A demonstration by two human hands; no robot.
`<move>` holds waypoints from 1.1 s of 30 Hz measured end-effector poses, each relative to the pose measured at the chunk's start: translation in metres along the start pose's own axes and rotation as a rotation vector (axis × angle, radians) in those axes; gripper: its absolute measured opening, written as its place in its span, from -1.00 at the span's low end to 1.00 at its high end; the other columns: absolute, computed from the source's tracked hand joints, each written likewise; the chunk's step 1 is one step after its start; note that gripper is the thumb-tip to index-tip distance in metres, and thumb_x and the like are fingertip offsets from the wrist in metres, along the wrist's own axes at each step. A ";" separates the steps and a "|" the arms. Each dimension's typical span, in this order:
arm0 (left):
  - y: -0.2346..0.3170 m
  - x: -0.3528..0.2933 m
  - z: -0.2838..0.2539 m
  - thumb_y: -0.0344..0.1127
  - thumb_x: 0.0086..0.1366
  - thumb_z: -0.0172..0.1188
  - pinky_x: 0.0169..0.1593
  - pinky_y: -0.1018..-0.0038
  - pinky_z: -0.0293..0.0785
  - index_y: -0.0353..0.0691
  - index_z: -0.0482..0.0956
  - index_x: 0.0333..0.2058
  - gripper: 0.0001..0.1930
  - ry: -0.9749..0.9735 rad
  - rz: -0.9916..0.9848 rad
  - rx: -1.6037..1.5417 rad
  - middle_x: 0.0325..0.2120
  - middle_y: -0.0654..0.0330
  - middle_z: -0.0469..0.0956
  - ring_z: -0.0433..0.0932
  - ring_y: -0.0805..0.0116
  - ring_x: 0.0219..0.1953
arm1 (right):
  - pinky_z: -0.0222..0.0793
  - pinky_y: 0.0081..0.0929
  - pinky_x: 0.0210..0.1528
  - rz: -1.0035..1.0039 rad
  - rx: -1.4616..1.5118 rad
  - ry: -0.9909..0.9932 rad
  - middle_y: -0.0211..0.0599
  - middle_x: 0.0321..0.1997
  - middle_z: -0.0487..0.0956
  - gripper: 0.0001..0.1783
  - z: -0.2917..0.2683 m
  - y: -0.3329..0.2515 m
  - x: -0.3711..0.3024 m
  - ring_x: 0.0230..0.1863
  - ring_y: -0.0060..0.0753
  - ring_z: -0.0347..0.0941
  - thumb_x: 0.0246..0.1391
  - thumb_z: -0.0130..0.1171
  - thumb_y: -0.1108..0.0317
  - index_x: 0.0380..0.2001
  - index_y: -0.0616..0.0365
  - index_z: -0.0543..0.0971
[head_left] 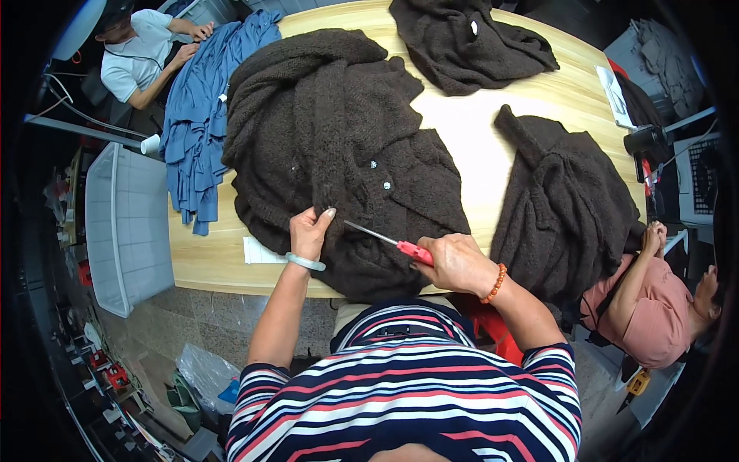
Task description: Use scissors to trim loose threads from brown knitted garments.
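A large dark brown knit garment (pixel 346 115) lies heaped in front of me, with two small pale blue flower-like buttons (pixel 380 175) on it. My left hand (pixel 309 232), with a pale bangle at the wrist, pinches the garment's thick band near its lower edge. In my right hand (pixel 462 263), closed around its handle, is a tool with a red grip (pixel 414 252) and a thin, straight metal shaft (pixel 371 232). The shaft points up and left toward my left fingertips, with its tip close to them, over the knit. Whether the tip touches the fabric I cannot tell.
More dark brown knit pieces lie on the wooden table (pixel 208 258), at the far right (pixel 477 50) and near right (pixel 566 200). Blue garments (pixel 204 115) are piled at left, beside a white plastic bin (pixel 131 227). One person sits far left, another at right.
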State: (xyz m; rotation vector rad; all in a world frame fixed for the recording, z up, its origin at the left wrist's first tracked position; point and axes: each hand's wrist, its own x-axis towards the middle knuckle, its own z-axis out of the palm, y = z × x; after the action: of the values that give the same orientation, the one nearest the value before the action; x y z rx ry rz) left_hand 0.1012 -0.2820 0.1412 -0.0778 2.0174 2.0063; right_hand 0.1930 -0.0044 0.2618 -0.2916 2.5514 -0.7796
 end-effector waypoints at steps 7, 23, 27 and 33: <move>0.005 0.001 -0.014 -0.35 0.35 0.18 -0.46 0.56 0.49 -0.24 0.58 -0.32 -0.90 -0.123 -0.370 -0.407 -0.40 0.26 0.62 0.60 0.50 -0.46 | 0.47 -0.12 -0.36 -0.078 -0.065 0.049 0.01 -0.61 0.55 -0.74 0.004 -0.010 0.001 -0.46 0.05 0.56 0.04 0.23 0.18 -0.38 0.18 0.57; 0.012 -0.006 -0.009 -0.36 0.39 0.09 -0.16 0.36 0.54 -0.18 0.58 -0.22 -0.90 -0.195 -0.383 -0.614 -0.23 0.30 0.62 0.61 0.37 -0.14 | 0.49 -0.15 -0.45 -0.070 -0.100 0.193 -0.01 -0.64 0.56 -0.76 0.008 -0.011 0.006 -0.51 0.02 0.58 0.01 0.21 0.22 -0.48 0.21 0.56; 0.004 0.003 -0.006 -0.39 0.39 0.07 0.08 0.30 0.53 -0.24 0.56 -0.11 -0.84 0.001 -0.308 -0.659 -0.11 0.19 0.60 0.57 0.29 -0.02 | 0.50 -0.14 -0.43 -0.199 -0.111 0.030 0.01 -0.62 0.57 -0.74 0.027 -0.004 -0.003 -0.49 0.03 0.59 0.02 0.20 0.21 -0.50 0.22 0.56; 0.019 0.001 0.004 -0.45 0.38 0.07 0.18 0.40 0.44 -0.30 0.51 -0.03 -0.78 -0.025 -0.408 -0.820 -0.04 0.17 0.56 0.52 0.37 0.03 | 0.49 -0.10 -0.42 -0.131 -0.064 -0.029 0.02 -0.62 0.56 -0.74 0.023 0.005 -0.015 -0.48 0.05 0.58 0.01 0.21 0.21 -0.44 0.22 0.56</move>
State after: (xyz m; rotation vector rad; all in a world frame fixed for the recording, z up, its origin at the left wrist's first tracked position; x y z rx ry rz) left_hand 0.0967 -0.2771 0.1600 -0.5730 0.9333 2.3595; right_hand 0.2173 -0.0063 0.2474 -0.4912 2.5530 -0.7356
